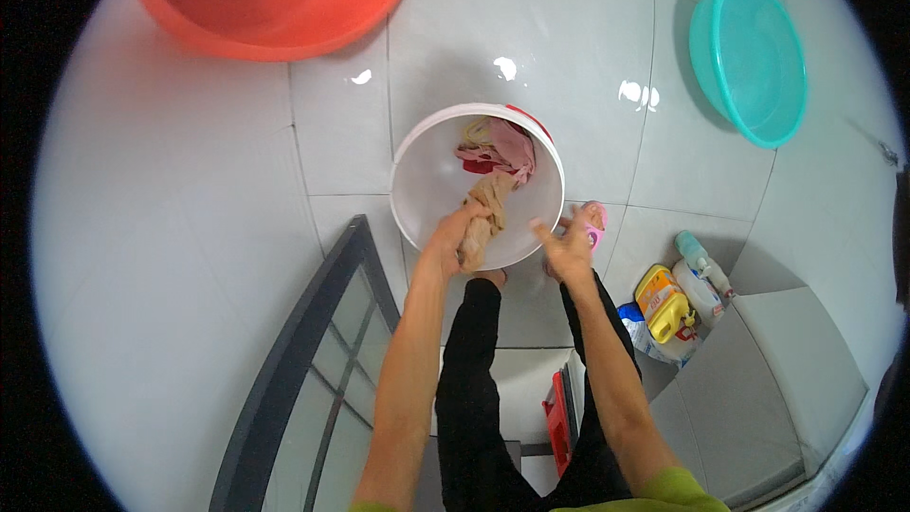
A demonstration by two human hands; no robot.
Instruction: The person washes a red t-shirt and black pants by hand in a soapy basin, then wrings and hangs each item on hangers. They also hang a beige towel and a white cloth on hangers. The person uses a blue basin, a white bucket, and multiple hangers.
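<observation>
A round white bucket [414, 192] stands on the floor in front of my feet, its mouth facing up. Inside, toward the far side, lies a bunched pink cloth [509, 144] with red and pale yellow parts. My left hand [455, 239] is closed round a crumpled tan cloth [488, 199], which hangs over the bucket's near side and reaches toward the pink cloth. At the bucket's right near rim is my right hand [569, 248], its thumb over the inside and its other fingers spread outside. No cloth shows in it.
A large red basin [284, 43] lies at the far left, a turquoise basin [755, 62] at the far right. Cleaning bottles, including a yellow jug [666, 308], cluster beside a grey box-shaped unit [739, 389] on the right. A dark-framed glass door [313, 370] stands at the left.
</observation>
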